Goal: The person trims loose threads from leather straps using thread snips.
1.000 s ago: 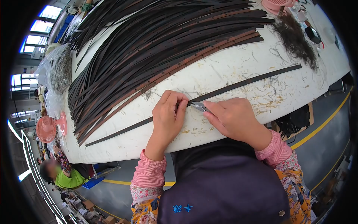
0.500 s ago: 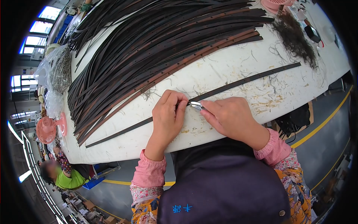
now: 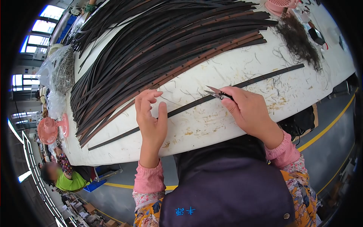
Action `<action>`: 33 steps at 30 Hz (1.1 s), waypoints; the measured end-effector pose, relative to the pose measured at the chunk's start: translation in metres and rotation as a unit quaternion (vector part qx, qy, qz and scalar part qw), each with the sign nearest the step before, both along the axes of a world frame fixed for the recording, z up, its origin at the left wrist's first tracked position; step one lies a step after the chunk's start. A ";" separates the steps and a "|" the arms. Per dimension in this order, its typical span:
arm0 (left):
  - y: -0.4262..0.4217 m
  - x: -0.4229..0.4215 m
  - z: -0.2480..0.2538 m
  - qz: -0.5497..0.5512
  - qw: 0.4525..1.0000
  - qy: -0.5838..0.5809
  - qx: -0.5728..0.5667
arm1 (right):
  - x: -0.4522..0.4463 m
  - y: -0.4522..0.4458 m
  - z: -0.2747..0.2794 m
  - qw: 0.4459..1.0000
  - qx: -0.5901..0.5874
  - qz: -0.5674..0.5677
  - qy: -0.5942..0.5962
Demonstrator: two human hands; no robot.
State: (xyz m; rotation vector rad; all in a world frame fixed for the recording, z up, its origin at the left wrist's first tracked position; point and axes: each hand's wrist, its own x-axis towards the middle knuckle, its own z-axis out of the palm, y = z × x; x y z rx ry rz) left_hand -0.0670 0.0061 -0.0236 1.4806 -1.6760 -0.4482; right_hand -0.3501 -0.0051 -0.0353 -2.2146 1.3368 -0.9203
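Observation:
One long dark leather strip (image 3: pixel 249 81) lies by itself across the white tabletop, running under both of my hands. My right hand (image 3: pixel 247 109) is closed around a pair of thread snips (image 3: pixel 216 92), whose pointed blades stand apart above the strip. My left hand (image 3: pixel 150 117) hovers over the strip's left half with its fingers apart and nothing between them. Beyond it a large pile of black and brown strips (image 3: pixel 162 56) spreads over the table. Small loose threads (image 3: pixel 193 92) are scattered near the blades.
A heap of dark thread (image 3: pixel 298 41) lies at the right, near a pink fan (image 3: pixel 280 5). Another pink fan (image 3: pixel 48 130) and a plastic bag (image 3: pixel 56 75) stand at the left edge. A person in a green top (image 3: pixel 73 181) sits beyond the table's left end.
My hands have moved apart. My left hand has let go of the strip and opened, shifting left; my right hand has drawn right with the snips, whose blades are now spread.

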 end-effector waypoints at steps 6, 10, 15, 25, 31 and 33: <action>0.014 -0.001 -0.002 -0.071 0.984 -0.149 0.070 | 0.004 -0.008 0.012 0.998 0.005 0.044 -0.038; 0.013 -0.005 -0.008 -0.082 0.985 -0.136 0.066 | 0.031 -0.006 0.008 0.993 -0.052 0.106 0.027; 0.020 -0.010 -0.007 -0.088 0.987 -0.110 0.076 | 0.047 -0.005 0.000 0.984 -0.096 0.116 0.095; 0.022 0.018 0.003 -0.080 0.992 -0.058 0.074 | -0.068 -0.041 0.009 0.979 -0.070 0.004 0.189; 0.023 0.032 0.005 -0.049 0.987 0.004 0.154 | -0.157 -0.060 0.022 0.965 -0.049 -0.093 0.239; 0.020 0.035 0.002 -0.036 0.985 0.002 0.170 | -0.184 -0.068 0.012 0.952 -0.072 -0.140 0.262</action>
